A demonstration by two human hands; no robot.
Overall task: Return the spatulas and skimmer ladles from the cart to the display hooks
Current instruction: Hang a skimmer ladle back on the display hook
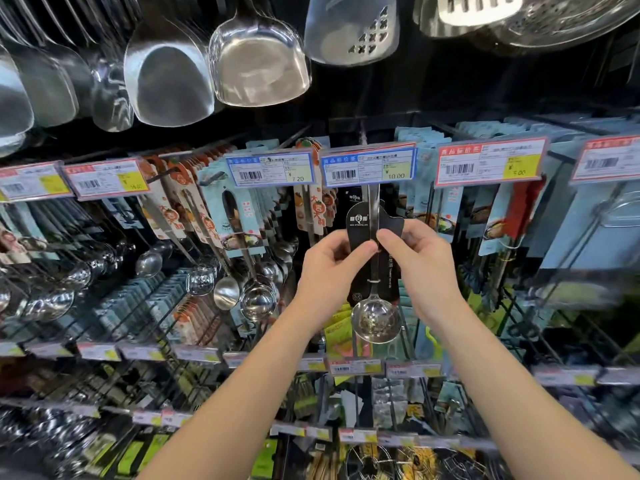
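A steel skimmer ladle (375, 322) on a black backing card (356, 223) hangs upright in front of the rack, its handle rising behind the blue price tag marked 10.00 (369, 167). My left hand (334, 268) pinches the card's left side. My right hand (420, 268) pinches its right side, thumb tip against the handle. The hook behind the tag is hidden, so I cannot tell whether the card hangs on it. Large steel spatulas (258, 60) hang along the top row.
Carded ladles and spoons (256, 299) crowd the hooks to the left. Blue-carded goods (502, 216) fill the hooks to the right. Price-tag rails (194, 353) run below, with more packaged utensils on lower rows. The cart is out of view.
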